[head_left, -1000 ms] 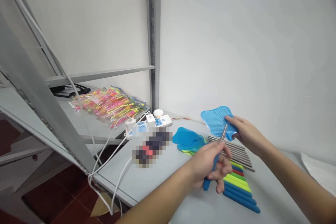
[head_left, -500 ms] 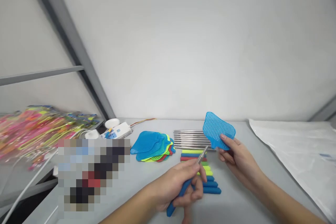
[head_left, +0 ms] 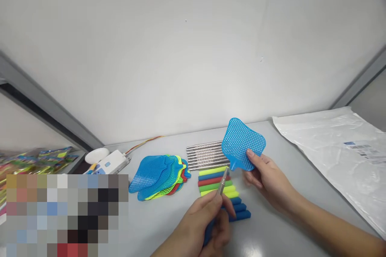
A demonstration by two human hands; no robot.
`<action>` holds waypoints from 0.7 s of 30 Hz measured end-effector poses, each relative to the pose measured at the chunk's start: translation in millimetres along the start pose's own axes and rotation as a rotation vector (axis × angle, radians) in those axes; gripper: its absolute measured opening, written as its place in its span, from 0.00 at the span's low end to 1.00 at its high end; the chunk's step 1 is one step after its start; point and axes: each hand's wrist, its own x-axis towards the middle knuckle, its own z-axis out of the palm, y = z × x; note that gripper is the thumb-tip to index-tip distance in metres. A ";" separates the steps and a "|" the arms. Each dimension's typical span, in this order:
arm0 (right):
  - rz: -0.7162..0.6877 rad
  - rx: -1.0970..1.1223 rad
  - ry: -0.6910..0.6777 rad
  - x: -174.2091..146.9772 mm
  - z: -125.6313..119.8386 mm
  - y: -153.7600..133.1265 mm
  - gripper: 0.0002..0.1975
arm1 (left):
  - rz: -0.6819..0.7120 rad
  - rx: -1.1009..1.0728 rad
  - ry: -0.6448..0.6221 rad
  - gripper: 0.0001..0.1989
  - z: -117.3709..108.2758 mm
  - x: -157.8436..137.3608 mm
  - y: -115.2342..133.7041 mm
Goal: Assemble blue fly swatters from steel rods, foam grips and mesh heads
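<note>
My left hand [head_left: 209, 217] is closed round a blue handle with a short metal rod [head_left: 223, 181] sticking up out of it. Pinched in my right hand [head_left: 267, 174] is a blue mesh fly swatter head [head_left: 243, 143], its narrow socket pointing down to the left. The rod's tip is close to that socket; whether they touch I cannot tell. Beneath and behind my hands lie a row of coloured handles [head_left: 214, 183] and a row of metal rods [head_left: 205, 155]. To the left is a pile of swatter heads [head_left: 150, 172], mostly blue, with yellow-green and red ones below.
A white power strip [head_left: 113, 164] and a round white object [head_left: 97, 155] stand at the back left. Bagged colourful goods [head_left: 39, 164] lie at far left, beside a pixelated area. A white plastic mailing bag [head_left: 334, 148] covers the right side of the grey table [head_left: 157, 225].
My view has swung to the right, so more of the plastic bag shows. The rod tip and the swatter head's socket have come closer together. Both hands keep their hold.
</note>
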 end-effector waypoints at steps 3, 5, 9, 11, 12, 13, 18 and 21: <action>-0.002 -0.041 -0.059 -4.1 2.8 0.4 0.29 | 0.026 0.029 0.014 0.20 -3.2 -1.7 4.8; 0.001 -0.052 -0.060 -6.4 4.4 1.2 0.29 | 0.035 0.039 -0.007 0.19 -4.5 -3.5 7.2; -0.009 -0.036 0.038 -5.8 1.7 2.0 0.29 | 0.030 0.071 -0.017 0.19 -1.3 -6.5 7.0; -0.016 -0.004 0.058 -4.2 -0.6 1.2 0.28 | 0.019 0.091 0.001 0.19 2.3 -7.1 5.6; -0.015 0.017 0.051 -3.6 -1.3 0.5 0.27 | 0.014 0.098 0.013 0.19 3.9 -7.3 5.0; -0.012 0.040 0.037 -3.4 -1.4 -0.4 0.27 | 0.011 0.102 0.027 0.18 5.3 -7.3 4.7; 0.019 0.093 0.008 -4.9 0.4 -3.5 0.26 | -0.004 0.100 0.027 0.18 8.4 -7.8 6.7; 0.011 0.045 0.019 -4.3 -1.4 -1.8 0.26 | -0.003 0.090 0.011 0.18 8.8 -8.1 7.6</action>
